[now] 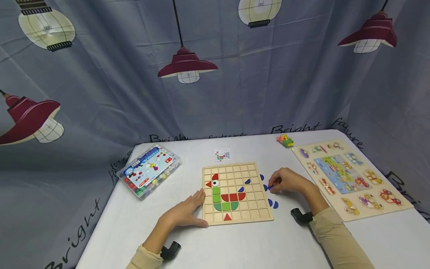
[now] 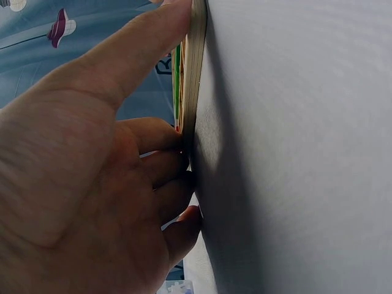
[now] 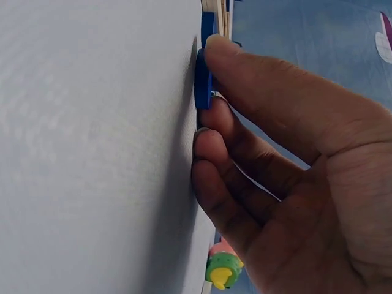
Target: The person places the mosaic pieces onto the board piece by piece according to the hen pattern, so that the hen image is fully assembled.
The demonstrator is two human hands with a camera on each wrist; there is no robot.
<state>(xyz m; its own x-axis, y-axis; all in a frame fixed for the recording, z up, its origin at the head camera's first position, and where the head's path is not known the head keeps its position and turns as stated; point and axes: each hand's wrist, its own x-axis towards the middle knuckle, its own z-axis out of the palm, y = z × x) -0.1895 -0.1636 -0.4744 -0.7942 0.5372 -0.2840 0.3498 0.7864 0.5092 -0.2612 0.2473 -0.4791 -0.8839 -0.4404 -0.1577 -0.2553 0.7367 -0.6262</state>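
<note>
A wooden grid board (image 1: 255, 194) lies mid-table, with red, green, white and blue shaped pieces set in its squares in a bird-like figure. My left hand (image 1: 186, 210) rests against the board's lower left corner, fingers along its left side and thumb at the front edge. In the left wrist view the fingertips touch the tabletop beside the board's edge (image 2: 195, 73). Right of the board, my right hand (image 1: 285, 181) pinches a blue curved-edge piece (image 3: 203, 82) between thumb and fingers, low over the table. Several loose blue pieces (image 1: 276, 204) lie between that hand and the board.
Behind the board lies a small pattern card (image 1: 222, 155). A clear plastic case (image 1: 149, 170) of colourful pieces stands at the left. A large wooden picture puzzle (image 1: 356, 179) covers the right side, with a small colourful toy (image 1: 284, 141) near its far corner.
</note>
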